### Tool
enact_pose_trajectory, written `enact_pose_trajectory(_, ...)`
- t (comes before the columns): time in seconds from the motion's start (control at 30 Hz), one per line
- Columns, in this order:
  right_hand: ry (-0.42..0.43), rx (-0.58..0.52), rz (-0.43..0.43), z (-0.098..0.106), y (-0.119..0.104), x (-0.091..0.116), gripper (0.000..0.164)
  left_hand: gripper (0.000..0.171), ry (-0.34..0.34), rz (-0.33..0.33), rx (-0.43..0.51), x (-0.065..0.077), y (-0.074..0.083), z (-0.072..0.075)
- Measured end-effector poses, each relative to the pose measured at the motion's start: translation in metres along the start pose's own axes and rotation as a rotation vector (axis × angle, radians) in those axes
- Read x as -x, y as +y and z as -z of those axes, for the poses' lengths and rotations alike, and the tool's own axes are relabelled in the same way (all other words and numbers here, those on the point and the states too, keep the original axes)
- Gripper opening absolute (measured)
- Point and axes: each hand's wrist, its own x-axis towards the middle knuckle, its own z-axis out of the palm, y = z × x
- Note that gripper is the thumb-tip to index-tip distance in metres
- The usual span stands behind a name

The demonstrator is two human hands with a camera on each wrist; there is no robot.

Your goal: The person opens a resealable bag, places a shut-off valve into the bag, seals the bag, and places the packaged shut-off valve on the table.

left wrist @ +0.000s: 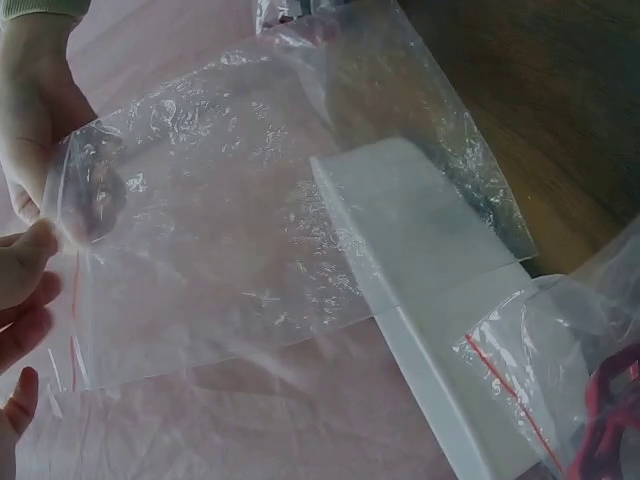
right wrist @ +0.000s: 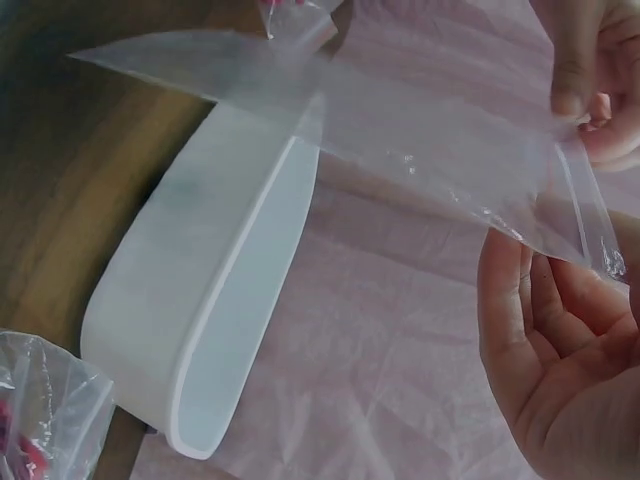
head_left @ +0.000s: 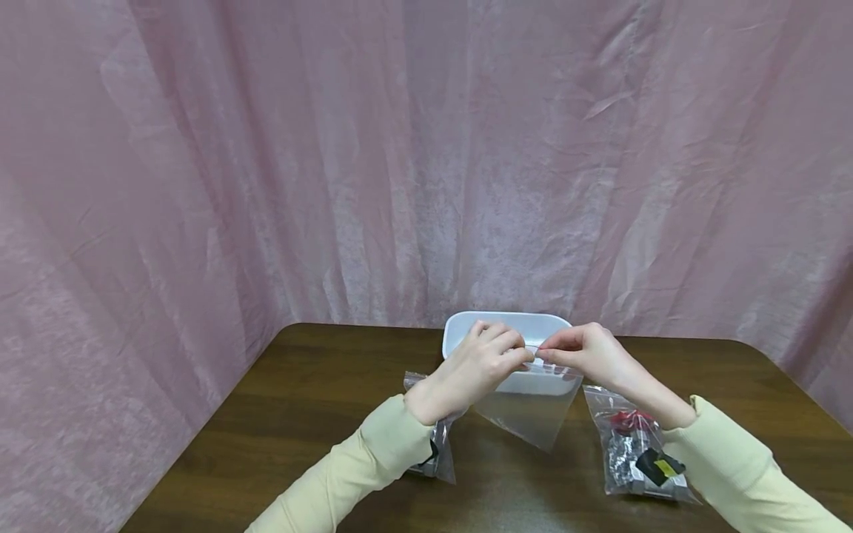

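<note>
A clear zip bag [head_left: 526, 420] with a red line along its mouth [left wrist: 74, 325] hangs between my hands, its lower part pointing down towards me. No contents show through its film [right wrist: 420, 140]. My left hand [head_left: 476, 366] pinches the bag's top edge between thumb and fingers. Close beside it, my right hand [head_left: 600, 360] pinches the same edge with thumb and forefinger. Just behind the bag stands a white plastic tub [head_left: 460, 326], partly covered by the hands and film; its inside is mostly hidden.
By my right forearm lies a filled zip bag [head_left: 620, 444] with red, silvery and black-and-yellow items. Another filled zip bag [head_left: 440, 463] lies partly under my left forearm. The brown wooden table [head_left: 320, 392] ends at a pink curtain [head_left: 373, 185].
</note>
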Motion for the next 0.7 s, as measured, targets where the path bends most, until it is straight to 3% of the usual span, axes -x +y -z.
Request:
enact_pose_trajectory(0.2,0.014,0.013,0.0,-0.003,0.0,0.0,0.013,0.009,-0.064,0.027,0.064,0.002,0.002,0.002)
enact_pose_trajectory(0.33,0.044,0.115,0.058,-0.005,0.002,0.0,0.008,0.01,-0.081,0.044,0.088,0.004,0.005,0.003)
enact_pose_trajectory(0.53,0.124,0.273,0.139,-0.009,0.003,0.001,0.003,0.007,-0.064,-0.013,0.036,0.008,0.011,0.004)
enact_pose_trajectory(0.7,0.224,0.413,0.204,-0.013,0.004,0.0,0.007,0.006,-0.04,-0.043,0.046,0.009,0.017,0.004)
